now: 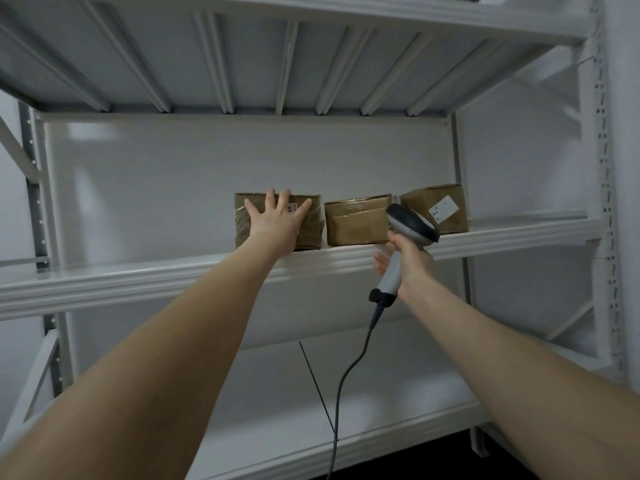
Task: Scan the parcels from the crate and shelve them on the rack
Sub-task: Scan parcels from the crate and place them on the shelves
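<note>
Three brown taped parcels stand in a row on the middle shelf (173, 275) of a white metal rack. My left hand (275, 220) presses flat, fingers spread, against the front of the left parcel (313, 230). The middle parcel (356, 221) stands just right of it. The right parcel (433, 202) carries a white label and sits near the rack's right post. My right hand (407, 263) grips the handle of a grey and white barcode scanner (410, 225), held in front of the shelf edge between the middle and right parcels. The crate is out of view.
The scanner's grey cable (341, 386) hangs down past the lower shelf (398, 393). The upper shelf (311, 57) spans overhead. White uprights (601, 202) frame the right side, and the left stretch of the middle shelf holds nothing.
</note>
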`<state>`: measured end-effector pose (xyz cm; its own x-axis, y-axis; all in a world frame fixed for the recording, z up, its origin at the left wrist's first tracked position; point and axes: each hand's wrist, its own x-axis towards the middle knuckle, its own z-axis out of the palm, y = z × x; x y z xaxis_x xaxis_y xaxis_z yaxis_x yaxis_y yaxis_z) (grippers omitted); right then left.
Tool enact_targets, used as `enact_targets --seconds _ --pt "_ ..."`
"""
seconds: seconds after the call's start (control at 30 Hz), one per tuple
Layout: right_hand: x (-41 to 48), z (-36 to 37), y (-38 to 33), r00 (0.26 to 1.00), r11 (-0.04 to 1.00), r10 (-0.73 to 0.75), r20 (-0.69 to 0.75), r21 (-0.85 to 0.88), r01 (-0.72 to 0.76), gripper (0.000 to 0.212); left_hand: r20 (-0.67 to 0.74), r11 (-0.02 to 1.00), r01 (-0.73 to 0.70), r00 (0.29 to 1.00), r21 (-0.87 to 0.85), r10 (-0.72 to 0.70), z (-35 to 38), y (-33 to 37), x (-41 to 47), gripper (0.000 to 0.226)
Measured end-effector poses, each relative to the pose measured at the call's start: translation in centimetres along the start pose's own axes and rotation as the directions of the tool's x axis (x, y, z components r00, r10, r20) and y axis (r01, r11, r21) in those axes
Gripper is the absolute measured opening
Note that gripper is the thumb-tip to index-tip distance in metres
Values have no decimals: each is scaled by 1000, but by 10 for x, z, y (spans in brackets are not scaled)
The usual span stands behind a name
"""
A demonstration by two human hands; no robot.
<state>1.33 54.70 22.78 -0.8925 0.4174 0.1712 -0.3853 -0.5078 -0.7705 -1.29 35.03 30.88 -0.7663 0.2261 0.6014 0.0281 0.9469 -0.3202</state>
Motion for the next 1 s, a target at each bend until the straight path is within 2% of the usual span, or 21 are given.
enact_targets --seconds 0.07,0.13,0.23,0.33,0.57,0.73,0.87,1.0 --pt "-1 -4 1 1000 1000 12 -2 -9 -12 20 -33 1000 14 999 -25 -15 -3 10 -2 77" --pt "-4 -10 1 1000 1000 29 -2 4 -29 18 -166 992 -11 986 -122 -10 -5 22 -8 62" --pt "-12 -23 1 999 999 50 -11 17 -50 18 -360 952 -127 933 -277 20 -3 48 -20 43" --pt "-23 -41 0 997 996 75 -20 39 -74 16 -376 910 -199 925 -363 53 3 77 -33 41" --pt "-52 -112 2 984 993 111 -140 43 -106 14 -233 809 -314 946 -497 224 28 147 -71 28" --pt "-81 -182 33 931 981 192 -309 39 -190 17 22 733 -220 952 -644 306 71 209 -117 29" --pt "-98 -244 73 870 949 312 -383 88 -302 18 229 684 -126 886 -718 403 125 264 -167 31" --pt "-108 -307 120 792 895 437 -427 121 -429 18 428 700 -82 739 -709 521 183 309 -216 35"
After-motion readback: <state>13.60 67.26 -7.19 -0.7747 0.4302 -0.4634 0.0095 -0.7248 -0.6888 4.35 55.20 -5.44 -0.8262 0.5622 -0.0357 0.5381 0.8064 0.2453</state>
